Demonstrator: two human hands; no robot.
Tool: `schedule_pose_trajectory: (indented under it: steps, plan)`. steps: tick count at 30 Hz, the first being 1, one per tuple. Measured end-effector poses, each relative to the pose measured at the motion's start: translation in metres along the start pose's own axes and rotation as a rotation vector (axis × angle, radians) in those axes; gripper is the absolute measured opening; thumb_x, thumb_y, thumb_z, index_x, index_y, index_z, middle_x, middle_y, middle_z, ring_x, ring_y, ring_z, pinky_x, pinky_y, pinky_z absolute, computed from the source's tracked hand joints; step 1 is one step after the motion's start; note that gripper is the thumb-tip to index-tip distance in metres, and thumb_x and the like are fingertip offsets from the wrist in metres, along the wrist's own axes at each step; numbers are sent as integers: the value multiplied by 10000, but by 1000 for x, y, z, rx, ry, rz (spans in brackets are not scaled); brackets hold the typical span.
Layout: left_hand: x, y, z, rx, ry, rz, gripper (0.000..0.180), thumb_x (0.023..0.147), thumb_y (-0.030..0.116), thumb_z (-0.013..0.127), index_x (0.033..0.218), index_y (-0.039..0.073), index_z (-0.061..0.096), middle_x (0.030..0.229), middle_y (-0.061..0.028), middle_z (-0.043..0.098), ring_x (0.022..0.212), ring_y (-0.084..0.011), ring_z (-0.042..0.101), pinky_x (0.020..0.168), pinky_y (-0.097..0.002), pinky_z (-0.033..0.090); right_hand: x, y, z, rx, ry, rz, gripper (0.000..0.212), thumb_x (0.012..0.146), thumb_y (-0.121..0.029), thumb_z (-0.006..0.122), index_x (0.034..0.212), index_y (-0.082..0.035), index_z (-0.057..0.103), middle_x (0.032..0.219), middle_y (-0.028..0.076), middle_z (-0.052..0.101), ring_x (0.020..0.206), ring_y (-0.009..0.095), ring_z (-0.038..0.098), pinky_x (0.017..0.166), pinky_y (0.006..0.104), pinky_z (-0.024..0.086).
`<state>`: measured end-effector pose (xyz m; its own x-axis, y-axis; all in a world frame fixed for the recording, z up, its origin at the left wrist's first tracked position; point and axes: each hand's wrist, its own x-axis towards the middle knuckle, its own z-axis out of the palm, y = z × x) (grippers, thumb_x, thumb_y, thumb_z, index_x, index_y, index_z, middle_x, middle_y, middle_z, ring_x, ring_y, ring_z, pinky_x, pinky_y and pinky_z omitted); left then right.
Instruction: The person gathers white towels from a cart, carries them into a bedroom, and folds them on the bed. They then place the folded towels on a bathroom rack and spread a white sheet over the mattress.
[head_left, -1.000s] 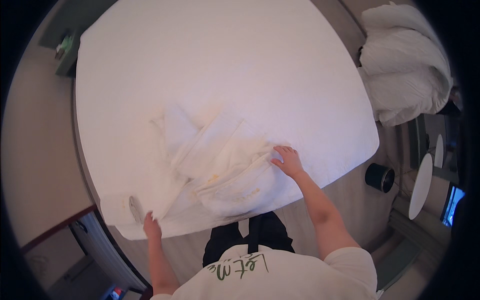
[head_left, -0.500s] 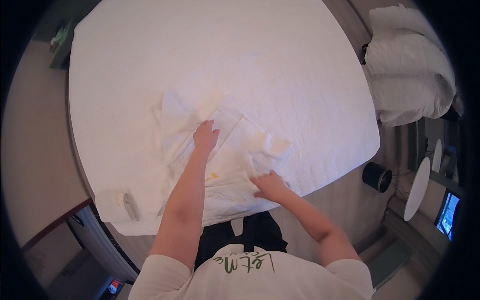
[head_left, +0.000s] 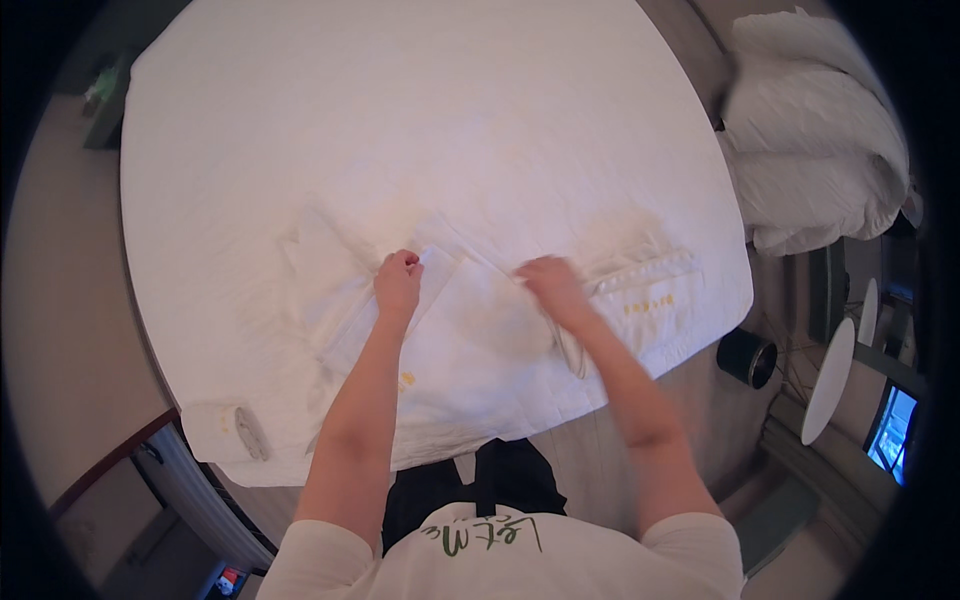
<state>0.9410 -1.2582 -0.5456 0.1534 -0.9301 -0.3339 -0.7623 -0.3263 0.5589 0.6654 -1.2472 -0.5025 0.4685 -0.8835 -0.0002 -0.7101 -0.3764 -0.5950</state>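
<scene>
A flat white cloth, probably a towel, lies loosely spread on the near part of a white bed, with a small yellow mark near my left forearm. My left hand is closed in a pinch on the cloth's far edge. Over the far right part of the same cloth is my right hand, smeared by motion, so its grip is unclear. Just right of it rests a folded white towel with yellow stitching. More thin white fabric spreads left of my left hand.
The white bed fills most of the view. A rolled white towel sits at its near left corner. Beyond the right edge are a bunched white duvet, a dark bin, a round white table and a lit screen.
White fabric bunched by my right hand now lies as a folded towel farther right. My right hand has moved away from me, toward the cloth's far edge. My left hand has shifted slightly.
</scene>
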Motion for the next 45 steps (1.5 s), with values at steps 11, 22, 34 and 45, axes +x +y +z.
schedule_pose_trajectory:
  steps: [11,22,34,45]
  plan:
    - [-29,20,-52,-379,0,-54,148,794,123,609,892,33,543,734,-109,619,662,-170,582,628,-287,458,51,-55,28,-281,-151,-118,56,717,-126,587,762,-114,618,1124,76,544,1100,256,458,895,410,362]
    - [-158,111,-171,-744,-317,278,106,821,90,585,917,46,583,843,-27,631,803,-119,585,727,-259,462,28,-212,-147,35,-338,-418,121,701,-89,641,801,-39,593,964,105,563,891,257,561,740,345,475]
    - [-243,99,-327,-329,269,737,195,715,108,642,902,96,589,851,-52,561,816,-256,525,713,-345,447,11,-432,-392,-432,516,-729,119,776,21,596,891,-1,612,963,96,584,823,172,607,661,262,509]
    - [-275,-5,-340,-447,523,458,231,747,43,579,977,24,588,845,-109,566,779,-263,552,673,-329,449,51,-506,-540,-690,854,-563,246,843,-241,606,962,-26,612,864,44,611,761,107,532,700,234,431]
